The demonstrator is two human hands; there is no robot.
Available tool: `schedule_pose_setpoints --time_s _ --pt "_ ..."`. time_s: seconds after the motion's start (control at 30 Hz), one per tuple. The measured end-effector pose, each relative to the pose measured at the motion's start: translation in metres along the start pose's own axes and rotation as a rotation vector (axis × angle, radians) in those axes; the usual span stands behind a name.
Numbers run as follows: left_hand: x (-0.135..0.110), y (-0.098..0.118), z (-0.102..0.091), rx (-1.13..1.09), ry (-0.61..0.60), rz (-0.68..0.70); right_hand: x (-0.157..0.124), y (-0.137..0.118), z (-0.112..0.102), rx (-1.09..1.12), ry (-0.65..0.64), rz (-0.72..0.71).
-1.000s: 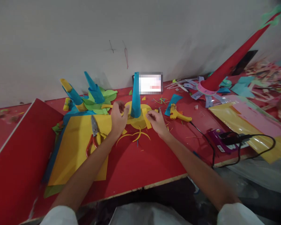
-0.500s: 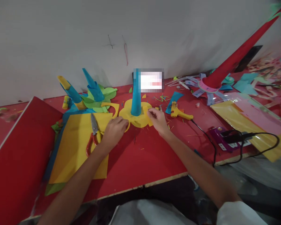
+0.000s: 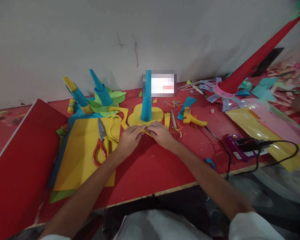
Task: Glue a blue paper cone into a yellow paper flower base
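Observation:
My left hand [image 3: 129, 140] and my right hand [image 3: 162, 135] meet at the near edge of a yellow flower-shaped paper cutout [image 3: 135, 117]. Both are closed, fingertips pinching a narrow yellow paper strip [image 3: 148, 133] that bows toward me between them. A tall blue paper cone [image 3: 146, 108] stands upright on the flower, its top overlapping a blurred screen. Just right of the flower lies a small yellow paper piece [image 3: 167, 120]. Scissors with red and yellow handles [image 3: 100, 151] rest on yellow sheets [image 3: 77, 156], left of my left hand, beside curled yellow offcuts [image 3: 114, 126].
A yellow glue gun [image 3: 193, 120] lies to the right, its cord running to a purple power box [image 3: 236, 148]. Blue cones [image 3: 103, 96] with green leaves stand back left. A red cone [image 3: 255, 58] leans at right, near plastic-wrapped sheets [image 3: 250, 123]. A red board [image 3: 27, 156] is at left.
My left hand has moved right and my right hand down and left, so they now meet at the strip. My right hand has left the small yellow piece beside the flower.

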State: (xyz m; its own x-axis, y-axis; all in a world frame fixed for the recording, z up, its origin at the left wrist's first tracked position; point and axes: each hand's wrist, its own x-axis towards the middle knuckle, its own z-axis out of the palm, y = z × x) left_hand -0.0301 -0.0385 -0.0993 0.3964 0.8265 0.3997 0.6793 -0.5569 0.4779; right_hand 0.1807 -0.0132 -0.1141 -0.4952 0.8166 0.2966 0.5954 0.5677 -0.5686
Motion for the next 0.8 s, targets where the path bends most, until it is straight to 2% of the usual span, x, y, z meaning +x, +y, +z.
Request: schedule_pose_setpoints --time_s 0.13,0.23,0.3,0.4,0.6,0.7,0.8 --pt "0.001 -0.004 0.000 -0.087 0.117 -0.138 -0.001 0.012 -0.015 -0.037 -0.007 -0.054" --pt "0.003 -0.010 -0.006 -0.138 0.215 -0.274 -0.005 0.023 -0.025 -0.082 -0.119 -0.127" --pt "0.004 -0.013 -0.009 -0.164 0.272 -0.352 -0.009 0.026 -0.026 -0.106 -0.170 -0.130" --pt "0.005 -0.013 -0.010 -0.209 0.314 -0.387 -0.012 0.020 -0.020 -0.148 -0.179 -0.124" --pt "0.005 -0.008 -0.011 -0.264 0.273 -0.326 -0.008 0.007 -0.008 -0.214 -0.135 -0.069" --pt "0.004 -0.008 -0.011 -0.277 0.187 -0.276 -0.009 0.013 -0.024 -0.189 -0.131 -0.078" --pt "0.004 -0.008 -0.007 -0.292 -0.009 -0.218 -0.021 0.027 -0.055 -0.209 -0.090 0.018"
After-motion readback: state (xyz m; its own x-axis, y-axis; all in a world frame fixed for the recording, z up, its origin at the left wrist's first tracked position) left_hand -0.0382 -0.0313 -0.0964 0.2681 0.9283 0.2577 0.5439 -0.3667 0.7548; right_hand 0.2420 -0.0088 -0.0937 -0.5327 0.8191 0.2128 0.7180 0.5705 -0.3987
